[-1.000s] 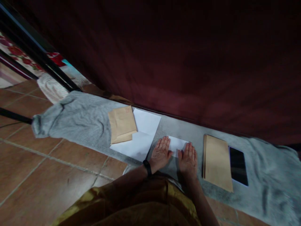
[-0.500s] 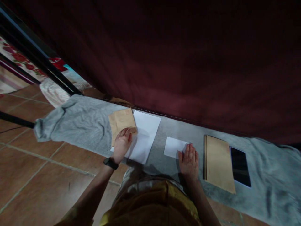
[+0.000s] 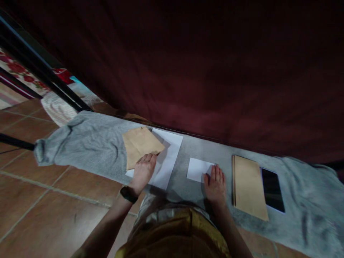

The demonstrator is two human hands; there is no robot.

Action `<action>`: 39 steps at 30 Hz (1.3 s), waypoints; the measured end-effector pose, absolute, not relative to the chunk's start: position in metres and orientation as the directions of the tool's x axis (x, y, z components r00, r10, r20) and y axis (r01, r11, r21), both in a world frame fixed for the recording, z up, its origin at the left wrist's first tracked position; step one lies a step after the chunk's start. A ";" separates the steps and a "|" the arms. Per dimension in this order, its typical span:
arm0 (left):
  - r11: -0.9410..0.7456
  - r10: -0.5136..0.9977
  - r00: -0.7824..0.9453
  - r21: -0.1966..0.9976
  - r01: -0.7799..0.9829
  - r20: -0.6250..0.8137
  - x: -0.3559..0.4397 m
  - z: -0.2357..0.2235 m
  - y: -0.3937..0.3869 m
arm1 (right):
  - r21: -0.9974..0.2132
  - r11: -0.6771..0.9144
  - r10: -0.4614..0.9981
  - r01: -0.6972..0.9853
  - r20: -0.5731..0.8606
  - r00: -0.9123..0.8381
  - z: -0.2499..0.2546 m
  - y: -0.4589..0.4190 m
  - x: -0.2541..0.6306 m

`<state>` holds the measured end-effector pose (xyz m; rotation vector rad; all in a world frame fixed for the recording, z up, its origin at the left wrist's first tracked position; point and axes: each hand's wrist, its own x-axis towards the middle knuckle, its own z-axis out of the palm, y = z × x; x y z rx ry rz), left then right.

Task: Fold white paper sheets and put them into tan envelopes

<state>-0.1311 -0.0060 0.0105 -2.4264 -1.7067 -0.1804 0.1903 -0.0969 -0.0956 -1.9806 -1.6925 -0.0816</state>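
My left hand [image 3: 145,170], a dark watch at its wrist, is closed on the lower edge of a brown paper envelope [image 3: 146,141]. That envelope lies turned at an angle over another brown envelope [image 3: 129,156], and its right corner overlaps a large white sheet of paper [image 3: 176,143]. My right hand [image 3: 216,184] rests flat, fingers stretched out, on the right end of a small white paper [image 3: 197,169]. The part of the paper under those fingers is hidden.
A stack of brown envelopes [image 3: 249,186] lies to the right, beside a dark-screened phone or tablet [image 3: 272,190]. Everything rests on a grey cloth [image 3: 94,139] over a narrow surface. Behind it hangs a dark red curtain [image 3: 188,89]; black metal bars [image 3: 53,77] stand at left.
The upper brown envelope has turned and shifted right, its corner now pointing over the white sheet. My left hand has moved slightly right and down with it. My right hand stays on the small paper.
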 end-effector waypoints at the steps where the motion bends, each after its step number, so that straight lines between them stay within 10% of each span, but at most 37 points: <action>1: -0.385 0.900 0.388 -0.057 0.921 0.200 -0.117 0.015 -0.013 | -0.418 -0.066 0.908 0.906 0.352 0.228 -0.090 -0.096 0.188; 8: -0.631 0.767 0.607 0.077 0.772 0.205 -0.022 0.012 -0.061 | -0.942 -0.192 0.972 0.274 -0.144 0.185 -0.037 -0.090 0.149; 26: -0.712 0.683 0.725 0.306 0.632 0.089 -0.036 -0.010 -0.028 | -0.954 -0.285 0.955 -0.097 -0.291 0.061 -0.038 -0.083 0.176; 39: -0.732 0.516 0.836 0.412 0.543 -0.185 -0.028 -0.028 0.010 | -0.963 -0.194 0.981 0.189 -0.188 0.050 -0.059 -0.083 0.208</action>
